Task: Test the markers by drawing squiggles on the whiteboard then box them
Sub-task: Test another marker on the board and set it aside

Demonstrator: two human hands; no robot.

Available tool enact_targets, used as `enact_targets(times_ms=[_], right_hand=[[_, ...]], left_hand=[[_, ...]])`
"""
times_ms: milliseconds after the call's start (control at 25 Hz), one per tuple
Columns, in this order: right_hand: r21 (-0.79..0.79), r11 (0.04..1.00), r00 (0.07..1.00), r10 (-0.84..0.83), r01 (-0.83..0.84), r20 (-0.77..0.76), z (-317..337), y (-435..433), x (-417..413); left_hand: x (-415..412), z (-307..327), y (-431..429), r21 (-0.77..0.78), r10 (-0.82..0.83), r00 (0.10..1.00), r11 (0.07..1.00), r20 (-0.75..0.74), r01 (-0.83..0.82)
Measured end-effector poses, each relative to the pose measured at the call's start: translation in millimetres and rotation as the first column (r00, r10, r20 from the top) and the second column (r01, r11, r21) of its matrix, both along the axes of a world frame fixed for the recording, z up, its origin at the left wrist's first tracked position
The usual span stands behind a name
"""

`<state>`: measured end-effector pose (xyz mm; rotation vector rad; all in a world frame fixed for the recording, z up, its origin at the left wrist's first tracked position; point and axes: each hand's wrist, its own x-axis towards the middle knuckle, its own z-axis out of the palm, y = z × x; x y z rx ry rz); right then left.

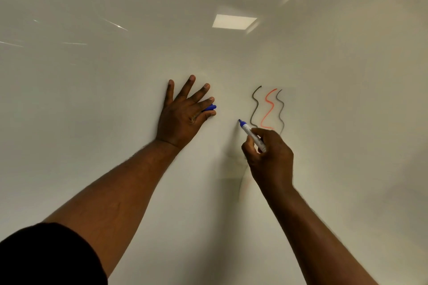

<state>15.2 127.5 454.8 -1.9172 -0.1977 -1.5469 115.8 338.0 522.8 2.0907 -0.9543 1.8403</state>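
Fingers (264,133) of the right hand (269,155) curl round the blue marker (253,136), thumb on the near side, clamped on its barrel. We see the marker uncapped and tilted, tip pointing up and left, low on the whiteboard (104,104) just left of the squiggles. We can't tell if the tip touches the board. We count three upright squiggles side by side: a dark squiggle (255,106), a red squiggle (268,109) in the middle, and another dark one (281,111) on the right. The right hand covers their lower ends. The left hand (179,118) lies flat on the board, well left of the squiggles, fingers straight and spread. We see a blue cap (211,108) pinched between its thumb and forefinger. Both forearms are bare, with a black sleeve (46,254) at bottom left. Two ceiling lights (234,21) reflect in the board's upper right.
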Motion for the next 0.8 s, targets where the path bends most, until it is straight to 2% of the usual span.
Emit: enact_targets(times_ms=[160,280,440,520,680,800], right_hand=[[0.08,0.997,1.0,0.007,-0.005,-0.023,-24.3,-5.4,-1.7],[0.016,1.0,0.997,-0.013,0.014,-0.07,-49.2,-2.0,-5.0],[0.077,0.997,0.993,-0.003,0.012,-0.116,-78.2,-5.8,-11.3],[0.031,1.0,0.988,0.003,0.002,-0.155,-96.8,-6.6,-14.8],[0.049,0.999,0.967,0.022,-0.01,-0.254,-136.8,-5.4,-20.5],[0.02,0.999,0.912,0.047,-0.043,-0.407,-169.8,-3.0,-30.3]], left_hand=[[-1.9,-8.7,-1.6,-0.016,-0.017,1.0,1.0,-0.004,0.017],[-3.3,-15.4,-4.0,-0.037,-0.02,0.999,0.999,-0.025,0.019],[-5.5,-32.5,-5.4,-0.026,-0.023,0.997,0.999,-0.067,0.022],[-6.7,-47.3,-5.4,-0.005,-0.027,0.995,1.0,-0.091,0.027],[-9.7,-83.2,-7.6,0.015,-0.036,0.989,0.999,-0.142,0.039],[-16.9,-95.7,-10.8,0.014,-0.027,0.981,0.999,-0.191,0.031]])
